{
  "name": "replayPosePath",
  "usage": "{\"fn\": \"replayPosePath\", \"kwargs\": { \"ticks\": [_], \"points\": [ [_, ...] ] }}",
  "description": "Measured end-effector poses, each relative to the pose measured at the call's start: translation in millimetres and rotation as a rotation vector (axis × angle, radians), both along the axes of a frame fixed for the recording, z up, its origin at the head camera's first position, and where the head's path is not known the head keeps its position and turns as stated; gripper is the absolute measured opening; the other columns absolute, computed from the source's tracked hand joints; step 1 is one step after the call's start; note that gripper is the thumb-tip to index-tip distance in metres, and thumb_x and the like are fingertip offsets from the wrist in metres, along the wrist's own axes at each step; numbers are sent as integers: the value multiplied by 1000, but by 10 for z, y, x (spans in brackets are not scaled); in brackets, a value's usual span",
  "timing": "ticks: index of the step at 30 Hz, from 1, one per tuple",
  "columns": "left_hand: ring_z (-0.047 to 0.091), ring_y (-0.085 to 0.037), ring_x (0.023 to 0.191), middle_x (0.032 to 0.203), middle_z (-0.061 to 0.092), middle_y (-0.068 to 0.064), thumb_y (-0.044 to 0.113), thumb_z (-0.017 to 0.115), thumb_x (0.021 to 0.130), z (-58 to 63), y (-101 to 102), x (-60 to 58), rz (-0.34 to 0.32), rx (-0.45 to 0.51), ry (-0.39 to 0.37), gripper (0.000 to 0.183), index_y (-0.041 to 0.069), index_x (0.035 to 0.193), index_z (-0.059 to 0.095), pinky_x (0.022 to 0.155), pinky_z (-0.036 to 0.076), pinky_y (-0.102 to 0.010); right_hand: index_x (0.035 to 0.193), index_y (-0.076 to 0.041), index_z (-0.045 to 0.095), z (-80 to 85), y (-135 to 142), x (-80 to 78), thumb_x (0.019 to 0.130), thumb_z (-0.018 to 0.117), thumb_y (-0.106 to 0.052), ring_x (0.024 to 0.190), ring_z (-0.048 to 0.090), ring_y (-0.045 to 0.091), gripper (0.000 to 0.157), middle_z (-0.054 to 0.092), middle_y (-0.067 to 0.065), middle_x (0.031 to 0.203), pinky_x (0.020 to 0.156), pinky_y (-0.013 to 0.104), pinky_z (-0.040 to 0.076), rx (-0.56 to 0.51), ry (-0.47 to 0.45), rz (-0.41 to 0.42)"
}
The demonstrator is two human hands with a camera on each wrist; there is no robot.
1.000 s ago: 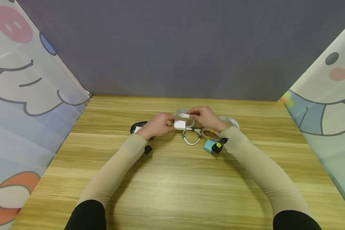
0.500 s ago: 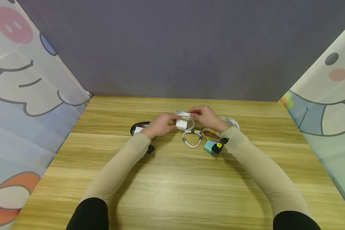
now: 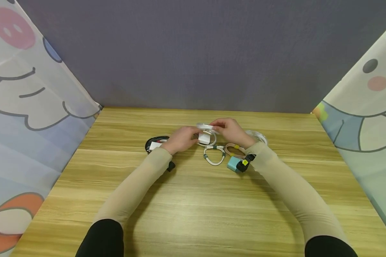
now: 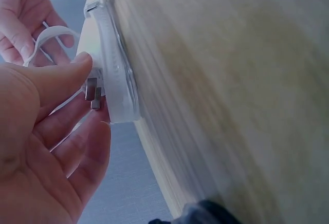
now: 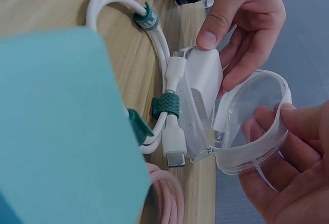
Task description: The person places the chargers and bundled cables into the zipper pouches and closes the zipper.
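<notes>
At the left of the group on the worktop (image 3: 193, 214), a coiled black cable (image 3: 147, 144) lies near the sleeve. Next comes the left hand (image 3: 182, 139), its thumb pressed to one end of the white plug charger (image 5: 204, 75) and fingers bent behind it, a light pinch with the outer fingers loosely spread. The charger sits between the two halves of the clear zip case (image 5: 247, 158), over its lower half; whether it touches the bottom is hard to tell. It looks light, rigid and smooth, so it could slip; the flat sides give the surest hold, away from the metal prongs (image 4: 91, 89), which face the left palm. The case seems soft and bendy, likely to fold under pressure, and is best held by its stiffer white edge band.

In front of the case lies a looped white cable (image 3: 214, 163) with green ties. Farther right, the right hand (image 3: 231, 132) holds the raised lid by its rim, thumb outside and fingers curled, only slightly parted. Below its wrist are a pinkish-tan cable coil (image 3: 229, 147) and a teal block (image 3: 233, 163); just beyond, a bundled white cable (image 3: 260, 136).
</notes>
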State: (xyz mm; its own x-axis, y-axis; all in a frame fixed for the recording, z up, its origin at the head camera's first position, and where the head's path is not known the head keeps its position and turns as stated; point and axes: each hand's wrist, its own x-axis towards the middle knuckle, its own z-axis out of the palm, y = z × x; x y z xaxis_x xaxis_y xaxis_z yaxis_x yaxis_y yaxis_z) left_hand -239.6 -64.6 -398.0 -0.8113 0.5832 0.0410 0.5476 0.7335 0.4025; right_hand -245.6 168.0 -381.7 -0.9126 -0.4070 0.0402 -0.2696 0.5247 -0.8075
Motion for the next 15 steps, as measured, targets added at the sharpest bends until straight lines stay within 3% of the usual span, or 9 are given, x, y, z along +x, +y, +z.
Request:
{"fn": "replayPosePath", "kwargs": {
  "ticks": [7, 15],
  "points": [
    [61, -22, 116, 131, 64, -3, 18, 70, 95, 6, 42, 2, 19, -70, 10, 39, 17, 133, 64, 97, 48, -41, 121, -7, 70, 5, 12, -4, 103, 56, -13, 110, 62, 25, 23, 68, 10, 118, 93, 43, 50, 1, -2, -5],
    [62, -20, 113, 129, 66, -2, 15, 68, 96, 16, 46, 21, 35, -48, 17, 37, 17, 132, 65, 94, 50, -39, 120, -8, 70, 15, 9, 0, 102, 57, -13, 110, 62, 25, 23, 68, 9, 119, 94, 43, 50, -1, -14, -11]
  ]
}}
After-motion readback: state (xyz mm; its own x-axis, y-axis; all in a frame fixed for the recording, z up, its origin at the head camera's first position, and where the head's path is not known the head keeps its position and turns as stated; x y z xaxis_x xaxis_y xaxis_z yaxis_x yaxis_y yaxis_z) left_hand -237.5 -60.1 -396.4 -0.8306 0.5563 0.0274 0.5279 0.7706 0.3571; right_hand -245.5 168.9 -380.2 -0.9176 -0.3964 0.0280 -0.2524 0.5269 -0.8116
